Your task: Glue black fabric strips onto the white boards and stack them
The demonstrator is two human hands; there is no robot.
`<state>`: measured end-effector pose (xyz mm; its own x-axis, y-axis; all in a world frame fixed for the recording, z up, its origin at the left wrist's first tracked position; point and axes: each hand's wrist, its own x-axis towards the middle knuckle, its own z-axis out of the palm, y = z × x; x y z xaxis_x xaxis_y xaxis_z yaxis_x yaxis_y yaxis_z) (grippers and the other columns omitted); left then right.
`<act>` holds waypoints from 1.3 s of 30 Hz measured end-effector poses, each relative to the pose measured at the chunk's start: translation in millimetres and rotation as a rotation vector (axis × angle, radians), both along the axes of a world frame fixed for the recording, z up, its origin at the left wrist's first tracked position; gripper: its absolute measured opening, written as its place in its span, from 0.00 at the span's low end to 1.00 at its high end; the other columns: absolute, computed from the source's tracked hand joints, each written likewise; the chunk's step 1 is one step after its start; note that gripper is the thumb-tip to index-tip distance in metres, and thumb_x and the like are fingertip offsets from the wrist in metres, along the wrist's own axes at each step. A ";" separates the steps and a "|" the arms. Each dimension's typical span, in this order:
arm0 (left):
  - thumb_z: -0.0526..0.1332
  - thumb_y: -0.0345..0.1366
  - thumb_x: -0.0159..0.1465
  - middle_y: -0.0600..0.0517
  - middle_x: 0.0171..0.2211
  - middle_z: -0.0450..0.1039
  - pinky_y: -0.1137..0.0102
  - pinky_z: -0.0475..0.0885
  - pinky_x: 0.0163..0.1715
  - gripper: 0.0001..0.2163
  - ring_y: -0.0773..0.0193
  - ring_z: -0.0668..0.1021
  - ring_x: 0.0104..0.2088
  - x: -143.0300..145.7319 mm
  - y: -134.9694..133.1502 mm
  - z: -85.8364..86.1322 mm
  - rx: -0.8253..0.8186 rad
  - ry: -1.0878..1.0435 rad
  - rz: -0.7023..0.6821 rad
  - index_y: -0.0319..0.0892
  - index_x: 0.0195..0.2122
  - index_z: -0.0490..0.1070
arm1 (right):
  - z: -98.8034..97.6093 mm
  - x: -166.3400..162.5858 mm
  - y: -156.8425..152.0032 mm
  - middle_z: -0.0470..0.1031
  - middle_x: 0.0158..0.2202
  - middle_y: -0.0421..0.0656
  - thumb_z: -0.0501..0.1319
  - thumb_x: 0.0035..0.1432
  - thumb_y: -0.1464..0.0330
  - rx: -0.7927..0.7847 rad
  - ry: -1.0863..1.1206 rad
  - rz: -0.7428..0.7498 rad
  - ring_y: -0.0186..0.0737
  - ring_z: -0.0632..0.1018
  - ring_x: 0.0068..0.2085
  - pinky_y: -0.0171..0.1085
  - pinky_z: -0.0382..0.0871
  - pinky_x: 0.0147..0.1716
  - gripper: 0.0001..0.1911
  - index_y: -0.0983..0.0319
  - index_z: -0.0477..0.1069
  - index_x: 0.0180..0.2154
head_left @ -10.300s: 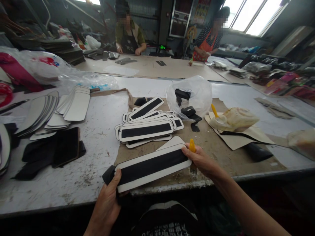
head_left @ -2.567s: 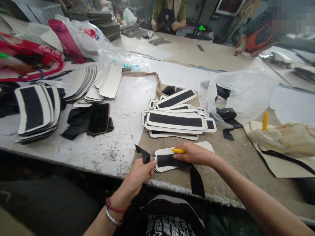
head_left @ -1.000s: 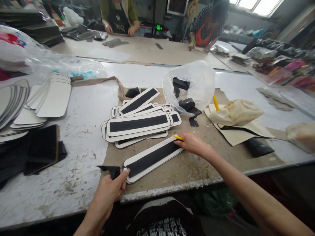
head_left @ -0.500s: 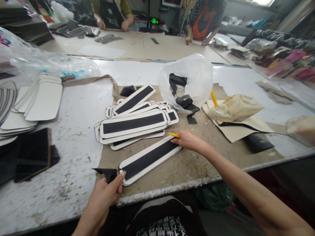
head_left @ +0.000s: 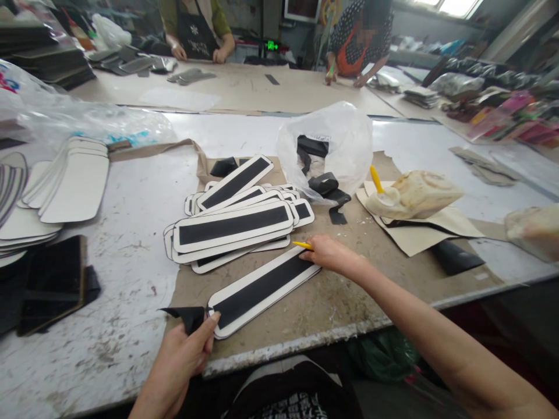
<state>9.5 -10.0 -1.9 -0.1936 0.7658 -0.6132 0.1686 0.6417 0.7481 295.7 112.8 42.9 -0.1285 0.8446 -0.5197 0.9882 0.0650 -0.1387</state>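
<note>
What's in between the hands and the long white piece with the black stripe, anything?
Nothing I can see. The left hand has its thumb right on one end of the piece. The right hand touches the other end, holding a yellow stick too. The pile lies beyond the piece, not between.

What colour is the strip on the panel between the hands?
The strip is black, clearest in the head view.

"How is the left hand (head_left: 183,352) set?"
"Thumb (head_left: 206,330) stretched forward on top, fingers curled below."
"And the right hand (head_left: 326,253)?"
"Farther out, back upward, fingers bent and drawn together."
"The arms?"
"Bare; the right forearm (head_left: 406,314) slants long, the left forearm (head_left: 152,390) shows less."
</note>
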 end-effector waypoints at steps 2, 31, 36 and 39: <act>0.62 0.59 0.48 0.61 0.10 0.46 0.75 0.44 0.14 0.25 0.74 0.51 0.12 0.5 -0.1 -1.1 0.003 -0.014 0.021 0.44 0.13 0.55 | 0.6 -1.8 -2.2 0.78 0.41 0.55 0.59 0.58 0.60 0.026 -0.029 -0.010 0.52 0.77 0.44 0.39 0.67 0.39 0.16 0.65 0.76 0.40; 0.65 0.51 0.46 0.60 0.10 0.52 0.76 0.45 0.12 0.20 0.76 0.52 0.11 2.6 -4.8 16.9 0.122 -0.291 0.165 0.43 0.14 0.58 | 7.6 20.9 -46.3 0.60 0.20 0.35 0.62 0.49 0.51 0.289 0.629 -0.455 0.33 0.63 0.21 0.33 0.57 0.20 0.20 0.59 0.61 0.25; 0.64 0.56 0.50 0.62 0.12 0.54 0.77 0.45 0.13 0.21 0.76 0.51 0.12 -5.9 -12.1 23.1 0.172 -0.357 0.246 0.42 0.25 0.63 | 24.1 13.4 -56.2 0.56 0.18 0.31 0.68 0.41 0.50 0.152 0.943 -0.707 0.26 0.57 0.17 0.29 0.48 0.15 0.25 0.60 0.62 0.29; 0.63 0.56 0.52 0.63 0.13 0.54 0.77 0.43 0.13 0.21 0.76 0.51 0.13 -12.7 -15.6 20.0 0.197 -0.389 0.304 0.42 0.31 0.65 | 29.1 10.3 -59.3 0.56 0.18 0.31 0.70 0.41 0.51 0.115 1.028 -0.729 0.25 0.56 0.17 0.27 0.47 0.15 0.25 0.60 0.62 0.29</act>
